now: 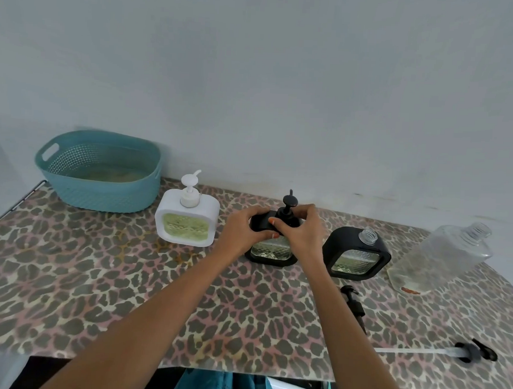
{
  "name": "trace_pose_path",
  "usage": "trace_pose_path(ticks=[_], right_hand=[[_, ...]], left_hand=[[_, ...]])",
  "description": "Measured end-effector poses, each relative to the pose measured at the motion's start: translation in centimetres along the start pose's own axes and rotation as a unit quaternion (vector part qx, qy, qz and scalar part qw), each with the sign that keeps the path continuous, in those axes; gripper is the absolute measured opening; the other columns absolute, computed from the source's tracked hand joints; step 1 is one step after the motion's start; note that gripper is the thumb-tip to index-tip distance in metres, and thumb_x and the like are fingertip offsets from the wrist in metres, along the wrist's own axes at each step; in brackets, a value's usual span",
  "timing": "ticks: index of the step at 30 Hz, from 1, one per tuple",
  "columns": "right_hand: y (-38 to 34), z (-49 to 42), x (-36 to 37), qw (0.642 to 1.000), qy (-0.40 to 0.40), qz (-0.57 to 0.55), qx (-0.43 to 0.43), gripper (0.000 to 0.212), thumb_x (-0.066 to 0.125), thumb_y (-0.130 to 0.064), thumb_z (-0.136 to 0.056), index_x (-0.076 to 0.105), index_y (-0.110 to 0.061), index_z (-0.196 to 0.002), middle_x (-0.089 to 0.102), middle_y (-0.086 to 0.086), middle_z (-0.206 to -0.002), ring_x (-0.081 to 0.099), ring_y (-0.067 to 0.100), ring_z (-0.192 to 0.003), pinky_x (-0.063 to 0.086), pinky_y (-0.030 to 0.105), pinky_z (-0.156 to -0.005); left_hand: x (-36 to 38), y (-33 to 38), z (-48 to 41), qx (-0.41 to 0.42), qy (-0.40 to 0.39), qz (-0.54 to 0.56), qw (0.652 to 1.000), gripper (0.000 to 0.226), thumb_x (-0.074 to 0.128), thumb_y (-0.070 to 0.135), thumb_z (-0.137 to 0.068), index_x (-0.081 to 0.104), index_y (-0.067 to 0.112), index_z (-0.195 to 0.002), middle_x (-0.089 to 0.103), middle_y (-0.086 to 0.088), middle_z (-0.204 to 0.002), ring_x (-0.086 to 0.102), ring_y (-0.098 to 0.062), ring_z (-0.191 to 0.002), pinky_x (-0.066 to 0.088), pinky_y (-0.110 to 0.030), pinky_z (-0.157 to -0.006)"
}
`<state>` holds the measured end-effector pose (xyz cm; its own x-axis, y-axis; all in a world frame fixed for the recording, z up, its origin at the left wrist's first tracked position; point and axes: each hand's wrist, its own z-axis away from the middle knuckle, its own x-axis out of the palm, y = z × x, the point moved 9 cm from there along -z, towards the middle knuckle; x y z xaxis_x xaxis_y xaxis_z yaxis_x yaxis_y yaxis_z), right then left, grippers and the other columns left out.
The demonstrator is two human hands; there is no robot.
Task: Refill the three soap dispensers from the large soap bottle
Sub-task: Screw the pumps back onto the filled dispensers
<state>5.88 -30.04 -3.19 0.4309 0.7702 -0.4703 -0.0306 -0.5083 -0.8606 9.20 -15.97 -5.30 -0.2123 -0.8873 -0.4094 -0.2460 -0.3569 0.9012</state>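
A black soap dispenser (269,250) stands mid-table with its black pump head (289,200) on top. My left hand (242,232) grips its left shoulder, and my right hand (302,230) curls round the pump collar. Left of it stands a white dispenser (187,222) with a white pump and green soap inside. To the right a second black dispenser (355,251) has its clear neck open, without a pump. The large clear soap bottle (446,255) leans uncapped at the far right, nearly drained.
A teal plastic basket (100,172) sits at the back left against the wall. One loose black pump (355,304) lies in front of the open dispenser. Another pump with a long tube (471,352) lies near the front right edge of the leopard-print table (98,290).
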Motion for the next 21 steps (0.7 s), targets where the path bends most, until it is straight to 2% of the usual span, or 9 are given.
trace_pose_path(ticks=[2, 3, 7, 11, 14, 17, 18, 19, 21], right_hand=[[0.05, 0.03, 0.20, 1.000, -0.010, 0.016, 0.001, 0.044, 0.080, -0.031, -0.067, 0.046, -0.017, -0.092, 0.056, 0.002, -0.095, 0.055, 0.020, -0.092, 0.045, 0.037, -0.083], [0.08, 0.10, 0.28, 1.000, -0.022, 0.019, -0.006, 0.045, 0.078, -0.033, -0.069, 0.047, -0.017, -0.097, 0.055, 0.002, -0.100, 0.053, 0.019, -0.095, 0.044, 0.037, -0.084], [0.06, 0.48, 0.24, 0.995, -0.090, -0.031, -0.028, 0.040, 0.066, -0.027, -0.082, 0.051, -0.022, -0.119, 0.053, -0.014, -0.103, 0.049, -0.002, -0.095, 0.037, 0.012, -0.077], [-0.51, 0.14, -0.42, 0.994, -0.088, -0.006, -0.068, 0.022, 0.069, -0.018, -0.081, 0.057, -0.025, -0.097, 0.055, -0.027, -0.084, 0.052, -0.013, -0.079, 0.037, -0.003, -0.066], [-0.28, -0.26, -0.62, 0.999, -0.023, 0.010, -0.040, 0.033, 0.078, -0.026, -0.071, 0.051, -0.021, -0.091, 0.055, -0.016, -0.083, 0.054, -0.003, -0.081, 0.040, 0.005, -0.071], [0.08, -0.03, -0.21, 1.000, 0.008, 0.012, -0.004, 0.044, 0.080, -0.031, -0.066, 0.046, -0.022, -0.093, 0.055, -0.005, -0.089, 0.056, 0.017, -0.090, 0.045, 0.040, -0.089], [0.03, 0.06, -0.10, 1.000, 0.006, 0.018, -0.004, 0.046, 0.080, -0.033, -0.066, 0.045, -0.022, -0.095, 0.054, -0.005, -0.091, 0.055, 0.018, -0.092, 0.043, 0.044, -0.091], [0.02, 0.12, 0.00, 1.000, -0.001, 0.023, -0.009, 0.048, 0.079, -0.035, -0.067, 0.046, -0.022, -0.100, 0.052, -0.005, -0.095, 0.054, 0.018, -0.095, 0.043, 0.044, -0.092], [0.11, 0.14, 0.10, 0.999, -0.033, 0.014, -0.020, 0.054, 0.076, -0.035, -0.070, 0.048, -0.020, -0.114, 0.049, -0.008, -0.102, 0.050, 0.010, -0.094, 0.044, 0.026, -0.087]], left_hand=[[-0.04, 0.06, 0.05, 0.003, 0.001, 0.003, 1.000, 0.055, 0.078, 0.020, -0.068, 0.058, 0.012, -0.119, 0.063, -0.004, -0.118, 0.050, -0.004, -0.098, 0.031, 0.000, -0.078], [-0.05, 0.08, 0.07, 0.004, 0.001, 0.004, 1.000, 0.055, 0.078, 0.019, -0.068, 0.058, 0.012, -0.119, 0.063, -0.004, -0.118, 0.051, -0.004, -0.098, 0.032, -0.001, -0.078], [-0.03, -0.10, -0.01, -0.002, 0.001, 0.004, 1.000, 0.056, 0.078, 0.022, -0.068, 0.057, 0.015, -0.119, 0.062, 0.000, -0.118, 0.049, -0.002, -0.100, 0.036, -0.005, -0.080], [0.06, -0.13, 0.01, -0.003, 0.001, 0.005, 1.000, 0.057, 0.079, 0.021, -0.067, 0.057, 0.014, -0.120, 0.062, -0.001, -0.119, 0.049, -0.002, -0.100, 0.032, -0.004, -0.082], [0.02, -0.09, 0.06, -0.005, -0.002, 0.002, 1.000, 0.057, 0.079, 0.022, -0.068, 0.057, 0.014, -0.120, 0.061, -0.001, -0.120, 0.050, -0.003, -0.102, 0.034, -0.007, -0.083], [-0.05, 0.01, 0.01, -0.004, 0.000, 0.005, 1.000, 0.058, 0.079, 0.021, -0.068, 0.057, 0.013, -0.120, 0.061, -0.003, -0.120, 0.051, -0.006, -0.104, 0.032, -0.005, -0.082], [-0.06, 0.03, 0.00, -0.004, -0.001, 0.004, 1.000, 0.058, 0.079, 0.021, -0.068, 0.057, 0.012, -0.120, 0.061, -0.003, -0.120, 0.053, -0.008, -0.106, 0.033, -0.005, -0.082], [-0.07, 0.02, 0.01, -0.003, -0.002, 0.003, 1.000, 0.057, 0.079, 0.021, -0.068, 0.057, 0.013, -0.120, 0.061, -0.003, -0.120, 0.054, -0.010, -0.108, 0.034, -0.006, -0.082], [-0.05, 0.02, 0.01, -0.001, -0.002, 0.002, 1.000, 0.057, 0.079, 0.021, -0.068, 0.057, 0.013, -0.120, 0.062, -0.003, -0.118, 0.054, -0.008, -0.104, 0.034, -0.006, -0.080]])
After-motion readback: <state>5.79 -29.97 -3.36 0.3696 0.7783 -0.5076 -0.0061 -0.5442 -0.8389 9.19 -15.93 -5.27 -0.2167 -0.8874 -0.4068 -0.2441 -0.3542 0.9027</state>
